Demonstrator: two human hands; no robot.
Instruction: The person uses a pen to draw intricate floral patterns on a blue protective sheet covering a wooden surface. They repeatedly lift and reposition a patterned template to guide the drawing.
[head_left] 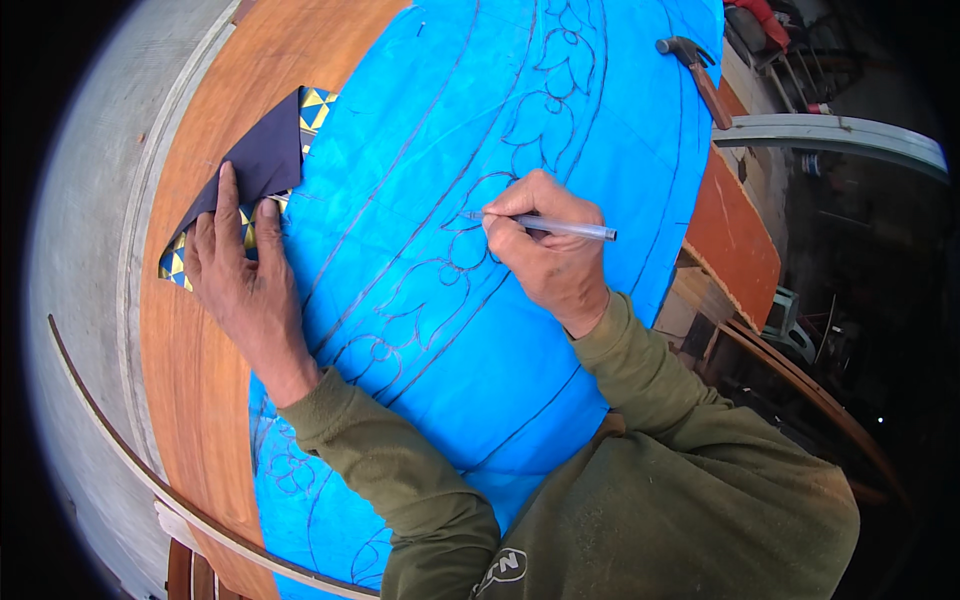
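A large blue sheet covers much of the wooden board, with dark curved lines and a band of leaf and flower outlines drawn on it. My right hand grips a clear-barrelled pen, its tip at the drawn band near the sheet's middle. My left hand lies with fingers spread on a folded dark cloth, whose patterned side of yellow, blue and white triangles shows at the edges. That cloth rests on the board beside the sheet's left edge.
Brown wooden board shows along the left. A claw hammer lies at the sheet's upper right edge, by a pale metal bar. An orange-brown panel stands to the right. A thin curved strip crosses the lower left.
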